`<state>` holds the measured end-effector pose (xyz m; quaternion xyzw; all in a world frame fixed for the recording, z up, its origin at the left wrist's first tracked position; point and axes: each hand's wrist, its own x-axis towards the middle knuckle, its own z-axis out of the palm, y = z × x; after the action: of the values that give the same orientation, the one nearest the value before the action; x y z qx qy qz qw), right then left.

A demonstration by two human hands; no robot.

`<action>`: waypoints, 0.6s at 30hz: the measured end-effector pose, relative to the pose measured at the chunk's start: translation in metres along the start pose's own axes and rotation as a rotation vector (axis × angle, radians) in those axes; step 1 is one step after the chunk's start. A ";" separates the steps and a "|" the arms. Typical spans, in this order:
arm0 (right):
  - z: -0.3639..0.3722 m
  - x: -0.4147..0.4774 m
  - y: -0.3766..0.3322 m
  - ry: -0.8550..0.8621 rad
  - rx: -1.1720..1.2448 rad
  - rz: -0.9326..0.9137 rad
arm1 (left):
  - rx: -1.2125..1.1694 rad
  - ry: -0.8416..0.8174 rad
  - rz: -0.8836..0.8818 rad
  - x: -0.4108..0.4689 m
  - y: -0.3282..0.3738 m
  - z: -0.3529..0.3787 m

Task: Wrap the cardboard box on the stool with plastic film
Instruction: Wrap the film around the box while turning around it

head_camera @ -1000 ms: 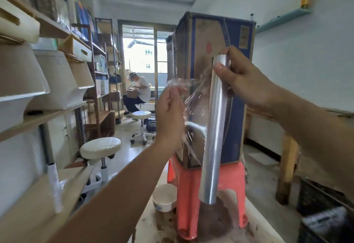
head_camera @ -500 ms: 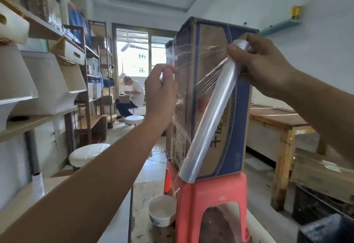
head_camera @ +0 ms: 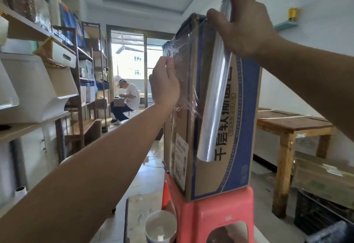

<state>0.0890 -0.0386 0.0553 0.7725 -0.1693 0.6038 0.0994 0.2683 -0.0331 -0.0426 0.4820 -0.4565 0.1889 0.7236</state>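
Note:
A tall brown and blue cardboard box [head_camera: 239, 127] stands upright on a red plastic stool [head_camera: 216, 216]. My right hand [head_camera: 243, 24] grips the top end of a long roll of clear plastic film [head_camera: 214, 108], which hangs almost upright against the box's front face. A sheet of film [head_camera: 183, 81] stretches from the roll leftward round the box's near corner. My left hand [head_camera: 164, 85] pinches the film's loose, crumpled end against the box's left side, near the top.
Shelves with white bins [head_camera: 38, 85] line the left wall. A white cup [head_camera: 161, 227] stands beside the stool. A wooden table [head_camera: 291, 127] and a dark crate [head_camera: 323, 210] are at the right. A person [head_camera: 126, 99] sits at the far doorway.
The roll has risen and swung from tilted to nearly upright against the box front. My left hand has carried the film's end onto the box's left side. The view has come closer.

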 end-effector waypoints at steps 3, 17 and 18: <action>0.007 -0.001 0.004 -0.007 -0.045 0.013 | 0.015 0.005 0.017 -0.002 -0.011 0.012; 0.014 0.009 0.016 -0.039 -0.099 0.018 | -0.005 0.116 0.321 0.053 0.023 0.027; 0.015 0.009 0.017 -0.030 -0.092 0.021 | -0.026 0.119 0.317 0.056 0.027 0.030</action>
<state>0.0976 -0.0611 0.0593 0.7744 -0.2065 0.5847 0.1259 0.2638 -0.0558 0.0221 0.3825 -0.4857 0.3230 0.7166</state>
